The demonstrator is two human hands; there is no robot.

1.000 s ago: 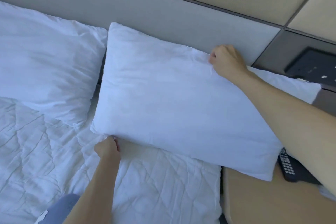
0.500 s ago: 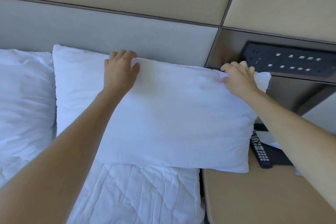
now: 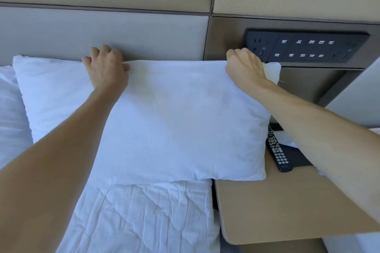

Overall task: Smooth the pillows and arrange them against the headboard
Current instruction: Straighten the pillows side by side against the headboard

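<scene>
A white pillow (image 3: 174, 121) leans against the grey padded headboard (image 3: 144, 33), its right end hanging over the nightstand. My left hand (image 3: 107, 70) grips the pillow's top edge left of its middle. My right hand (image 3: 244, 68) is closed on the top edge near the right corner. A second white pillow (image 3: 10, 109) lies at the far left, partly behind the first one and cut off by the frame.
A wrinkled white quilt (image 3: 144, 215) covers the bed below the pillows. A tan nightstand (image 3: 277, 207) stands on the right with a black remote (image 3: 277, 150) on it. A dark switch and socket panel (image 3: 304, 47) sits on the wall above.
My left hand went from the pillow's lower corner to its top edge. My right hand slid to the top right corner. The pillow now stands straighter against the headboard.
</scene>
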